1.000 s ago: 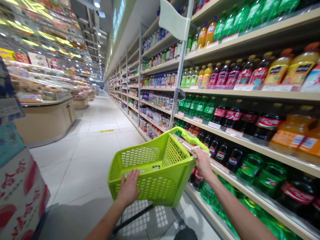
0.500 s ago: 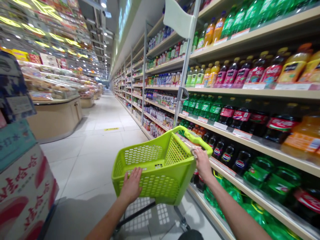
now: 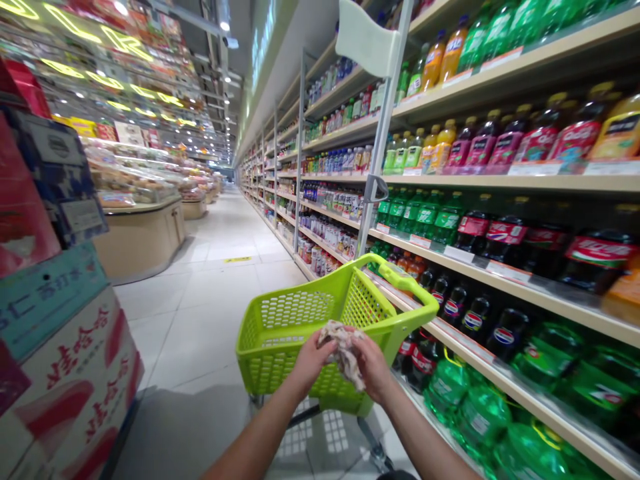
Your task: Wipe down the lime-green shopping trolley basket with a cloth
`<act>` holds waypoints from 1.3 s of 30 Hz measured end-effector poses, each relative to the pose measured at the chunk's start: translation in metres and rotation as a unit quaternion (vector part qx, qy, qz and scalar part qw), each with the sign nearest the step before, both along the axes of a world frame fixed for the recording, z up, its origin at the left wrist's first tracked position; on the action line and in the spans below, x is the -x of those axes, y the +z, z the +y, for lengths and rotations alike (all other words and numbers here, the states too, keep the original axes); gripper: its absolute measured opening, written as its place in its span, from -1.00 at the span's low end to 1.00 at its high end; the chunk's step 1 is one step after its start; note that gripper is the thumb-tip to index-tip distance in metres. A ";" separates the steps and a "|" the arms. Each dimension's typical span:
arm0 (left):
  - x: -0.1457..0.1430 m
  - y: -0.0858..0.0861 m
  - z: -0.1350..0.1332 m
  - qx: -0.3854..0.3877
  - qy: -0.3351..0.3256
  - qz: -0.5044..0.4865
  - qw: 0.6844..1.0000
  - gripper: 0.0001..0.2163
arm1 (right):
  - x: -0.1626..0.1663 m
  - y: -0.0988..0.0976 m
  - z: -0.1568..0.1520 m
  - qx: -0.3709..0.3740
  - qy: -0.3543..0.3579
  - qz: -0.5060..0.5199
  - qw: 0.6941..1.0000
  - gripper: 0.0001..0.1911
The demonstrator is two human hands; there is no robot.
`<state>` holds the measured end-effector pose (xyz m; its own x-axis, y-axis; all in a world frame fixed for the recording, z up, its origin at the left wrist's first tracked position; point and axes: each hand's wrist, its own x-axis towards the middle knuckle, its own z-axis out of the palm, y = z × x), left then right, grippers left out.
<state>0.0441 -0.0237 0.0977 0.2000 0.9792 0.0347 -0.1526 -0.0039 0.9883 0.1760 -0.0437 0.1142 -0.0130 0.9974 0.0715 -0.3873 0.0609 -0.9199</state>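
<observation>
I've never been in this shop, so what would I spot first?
The bright lime-green basket cart in the middle of the aisle jumps out, with the left hand and right hand holding a crumpled cloth just in front of it. Along the right run long shelves packed with colourful drink bottles, and printed cartons stand at the left edge.

Supermarket aisle: a crumpled cloth rag [image 3: 345, 347], mottled off-white, grey and brown, sits between my left hand [image 3: 307, 360] and my right hand [image 3: 374, 365], against my lime-green plastic shopping cart [image 3: 280, 320], its walls a lattice of small holes (the handle is the same bright lime). Alongside, tan shelves [image 3: 550, 60] carry dark cola bottles [image 3: 505, 233] with red labels, black bottles [image 3: 477, 313] with blue-and-red labels, green soda bottles [image 3: 480, 417] and orange juice bottles [image 3: 617, 130]. The tile floor [image 3: 200, 313] is pale grey-white, crossed by one yellow strip [image 3: 237, 259]. The white cardboard box [image 3: 75, 373] bears red characters.
</observation>
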 end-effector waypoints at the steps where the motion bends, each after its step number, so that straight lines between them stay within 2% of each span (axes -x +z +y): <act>1: -0.001 0.001 -0.001 0.014 0.014 -0.020 1.000 -0.60 | -0.001 -0.002 -0.002 0.004 -0.010 -0.002 1.000 -0.62; 3: 0.003 0.003 -0.002 0.046 0.035 -0.040 0.997 -0.68 | -0.008 -0.008 -0.002 0.019 -0.050 -0.017 0.998 -0.68; 5: 0.014 0.007 -0.003 0.064 0.022 -0.053 0.996 -0.72 | -0.020 -0.014 0.001 0.043 -0.093 -0.038 0.994 -0.71; 8: 0.029 0.015 -0.005 0.063 -0.013 -0.040 0.997 -0.76 | -0.036 -0.016 0.007 0.061 -0.140 -0.052 0.987 -0.64; 10: 0.032 0.018 -0.008 0.064 -0.008 -0.034 0.997 -0.77 | -0.038 -0.017 0.007 0.047 -0.165 -0.012 0.985 -0.58; 12: 0.031 0.018 -0.011 0.065 0.006 -0.057 0.996 -0.76 | -0.031 -0.019 0.003 0.049 -0.150 0.043 0.986 -0.53; 13: 0.030 0.018 -0.012 0.063 0.016 -0.066 0.996 -0.75 | -0.025 -0.021 0.000 0.062 -0.119 0.061 0.989 -0.50; 15: 0.030 0.016 -0.013 0.056 0.037 -0.063 0.996 -0.73 | -0.016 -0.026 -0.007 0.098 -0.036 0.063 0.992 -0.46; 17: 0.033 0.016 -0.012 0.040 0.067 -0.048 0.996 -0.74 | -0.014 -0.030 -0.011 0.119 -0.002 0.040 0.992 -0.43; 21: 0.045 0.019 -0.008 0.015 0.143 -0.117 0.983 -0.70 | -0.027 -0.029 -0.008 0.113 -0.095 -0.027 0.989 -0.25; 24: 0.046 0.022 -0.008 0.021 0.171 -0.162 0.972 -0.68 | -0.029 -0.025 -0.004 0.109 -0.127 -0.040 0.985 -0.28; 28: 0.049 0.029 -0.006 -0.002 0.191 -0.114 0.975 -0.67 | -0.017 -0.023 0.000 0.062 -0.080 -0.041 0.994 -0.31; 33: 0.077 0.041 0.004 -0.111 0.310 -0.003 0.944 -0.71 | -0.023 -0.017 0.006 0.050 -0.101 -0.131 0.985 -0.47; 36: 0.091 0.041 0.008 -0.129 0.293 0.041 0.946 -0.70 | -0.033 -0.009 0.005 0.021 -0.064 -0.209 0.975 -0.52; 39: 0.098 0.040 0.010 -0.121 0.275 0.108 0.948 -0.68 | -0.041 -0.001 0.005 -0.040 -0.023 -0.348 0.936 -0.68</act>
